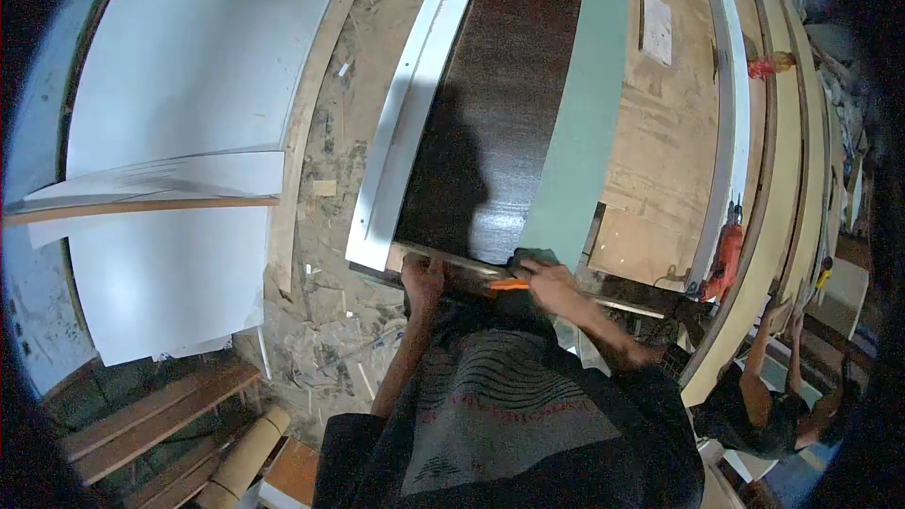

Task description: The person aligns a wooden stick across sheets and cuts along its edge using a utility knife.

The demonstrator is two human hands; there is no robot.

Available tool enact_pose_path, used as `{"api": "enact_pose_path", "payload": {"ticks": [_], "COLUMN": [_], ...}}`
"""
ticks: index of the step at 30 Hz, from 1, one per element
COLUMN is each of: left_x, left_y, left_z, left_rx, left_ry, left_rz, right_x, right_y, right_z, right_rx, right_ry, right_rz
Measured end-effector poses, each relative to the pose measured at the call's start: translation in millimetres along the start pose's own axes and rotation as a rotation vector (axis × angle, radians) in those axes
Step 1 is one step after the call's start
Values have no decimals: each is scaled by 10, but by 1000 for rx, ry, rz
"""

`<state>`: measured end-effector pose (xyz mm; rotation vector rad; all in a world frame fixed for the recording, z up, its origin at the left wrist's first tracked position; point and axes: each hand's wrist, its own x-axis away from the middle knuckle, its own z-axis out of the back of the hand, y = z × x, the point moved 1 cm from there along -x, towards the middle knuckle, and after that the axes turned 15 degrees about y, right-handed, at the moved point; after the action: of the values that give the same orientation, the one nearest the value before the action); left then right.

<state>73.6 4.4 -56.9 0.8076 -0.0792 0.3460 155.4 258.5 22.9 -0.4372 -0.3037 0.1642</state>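
In front of my body lies a long dark brown panel (509, 57), with a narrow wooden strip (452, 262) across its near end. My left hand (424, 281) is closed on the strip near the panel's left corner. My right hand (549, 285) is closed at the right end of the strip, around a slim orange object (509, 285) that sticks out to the left; its kind is not clear. A white grooved strip (407, 123) runs along the panel's left side, and a pale green band (575, 141) along its right.
A red power drill (726, 259) stands to the right beside another long white strip (740, 85). Large white boards (179, 273) lie at left, over wooden planks (160, 419). Scraps litter the floor (330, 330). Another person's arms (754, 358) are at lower right.
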Motion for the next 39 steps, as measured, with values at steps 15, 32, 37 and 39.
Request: {"api": "enact_pose_path", "payload": {"ticks": [15, 32, 37, 39], "left_x": [53, 29, -28, -48], "left_y": [14, 107, -17, -60], "left_z": [-9, 417, 388, 357], "left_rx": [221, -3, -22, 86], "left_ry": [-43, 175, 134, 90], "left_rz": [99, -654, -885, -766], "right_x": [-1286, -1510, -1575, -1588], "right_y": [-533, -721, -558, -556], "right_z": [171, -33, -421, -347], "right_rx": [-510, -341, -550, -597], "right_ry": [135, -37, 87, 163], "right_rz": [-52, 45, 149, 215]}}
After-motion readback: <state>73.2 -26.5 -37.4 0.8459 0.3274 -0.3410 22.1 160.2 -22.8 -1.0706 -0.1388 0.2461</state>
